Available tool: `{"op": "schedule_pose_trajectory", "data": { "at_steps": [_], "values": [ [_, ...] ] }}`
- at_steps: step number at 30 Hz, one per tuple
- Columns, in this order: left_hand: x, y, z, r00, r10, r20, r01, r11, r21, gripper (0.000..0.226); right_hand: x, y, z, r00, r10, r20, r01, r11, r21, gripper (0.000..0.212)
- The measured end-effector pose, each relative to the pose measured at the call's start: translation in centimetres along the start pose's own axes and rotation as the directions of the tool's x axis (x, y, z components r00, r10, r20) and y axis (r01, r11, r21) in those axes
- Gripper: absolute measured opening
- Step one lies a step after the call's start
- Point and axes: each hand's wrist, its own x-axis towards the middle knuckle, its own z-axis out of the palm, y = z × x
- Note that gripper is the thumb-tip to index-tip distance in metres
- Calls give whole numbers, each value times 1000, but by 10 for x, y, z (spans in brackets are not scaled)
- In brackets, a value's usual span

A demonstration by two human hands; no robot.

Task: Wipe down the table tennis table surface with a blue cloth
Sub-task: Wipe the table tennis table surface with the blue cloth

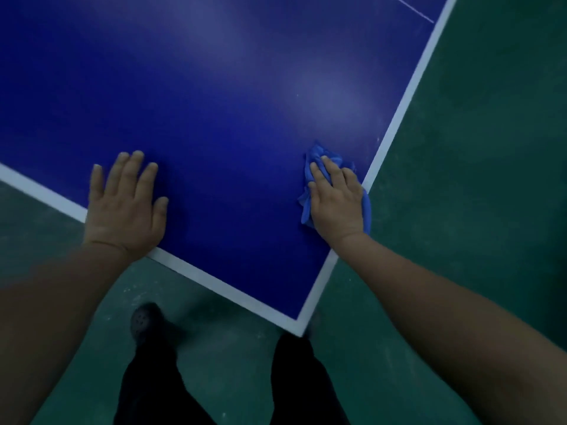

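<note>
Where the table corner (299, 328) points toward the camera, dark trouser legs (159, 378) and a shoe (141, 322) stand on the green floor (475, 148). Farther up, the left hand (125, 207) lies flat on the blue table tennis table (214, 102), fingers straight and slightly spread, its wrist over the white edge line (214, 279). Opposite, the right hand (336, 199) presses straight fingers down on the crumpled blue cloth (319, 154), which sits just beside the right-side edge. Beyond both hands, pale glare marks the surface.

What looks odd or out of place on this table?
Little stands out. The blue cloth under the right hand is bunched, its edge overhanging the table side line. Left hand rests flat.
</note>
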Motion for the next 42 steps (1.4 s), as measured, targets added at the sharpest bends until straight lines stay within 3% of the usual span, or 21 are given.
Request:
{"op": "schedule_pose_trajectory", "data": {
  "at_steps": [2, 4, 6, 7, 8, 10, 12, 18, 24, 27, 30, 32, 34, 36, 37, 39, 40, 42],
  "values": [
    [-18, 51, 4, 984, -176, -3, 175, 981, -79, 71, -7, -14, 1, 1000, -8, -14, 9, 1000, 9, 50],
    [-34, 100, 11, 958, -285, 25, 286, 950, -124, 72, -40, -30, 5, 963, -268, 29, 267, 963, 22, 51],
    [-46, 134, 22, 925, -376, 57, 380, 914, -144, 73, -65, -23, 3, 801, -580, 147, 583, 812, 30, 50],
    [-51, 144, 27, 908, -412, 77, 419, 897, -139, 73, -53, -9, 3, 724, -675, 142, 678, 735, 33, 48],
    [-54, 150, 31, 893, -441, 93, 450, 884, -127, 72, -34, 5, 5, 706, -701, 101, 704, 710, 17, 46],
    [-57, 154, 35, 877, -470, 101, 480, 869, -118, 71, 8, 34, 3, 826, -563, 38, 563, 826, -4, 45],
    [-55, 153, 35, 874, -477, 90, 485, 866, -124, 71, 28, 55, -5, 924, -374, 82, 375, 927, 4, 48],
    [-55, 153, 38, 874, -484, 34, 483, 862, -153, 70, -13, 15, 3, 850, -498, 171, 513, 856, -57, 53],
    [-55, 150, 42, 887, -461, 0, 456, 877, -151, 66, 53, -132, 22, 816, -550, 175, 550, 833, 56, 53],
    [-56, 149, 43, 886, -463, -7, 458, 878, -135, 66, 90, -154, 27, 839, -515, 176, 522, 853, 10, 53],
    [-55, 148, 42, 887, -461, 9, 458, 877, -143, 66, 134, -80, 19, 942, -304, 140, 320, 940, -115, 57],
    [-55, 149, 42, 887, -462, 19, 459, 875, -152, 66, 159, 3, 4, 995, -41, 88, 55, 984, -170, 56],
    [-55, 149, 41, 883, -469, 30, 468, 871, -148, 66, 166, 63, -19, 968, 230, 103, -218, 969, -112, 54],
    [-55, 150, 39, 884, -467, 39, 467, 873, -141, 67, 157, 69, -22, 955, 286, 79, -280, 957, -81, 55],
    [-55, 150, 39, 885, -464, 41, 465, 874, -143, 67, 146, 55, -18, 975, 211, 66, -205, 975, -85, 57],
    [-54, 150, 38, 886, -461, 54, 464, 875, -139, 68, 103, 15, -7, 985, -123, 121, 134, 987, -83, 65],
    [-54, 149, 38, 885, -461, 59, 465, 875, -134, 68, 70, -2, -3, 926, -326, 192, 345, 936, -71, 65],
    [-55, 150, 37, 881, -468, 60, 472, 871, -134, 69, 3, -1, 1, 715, -627, 310, 660, 751, -3, 55]
  ]
}}
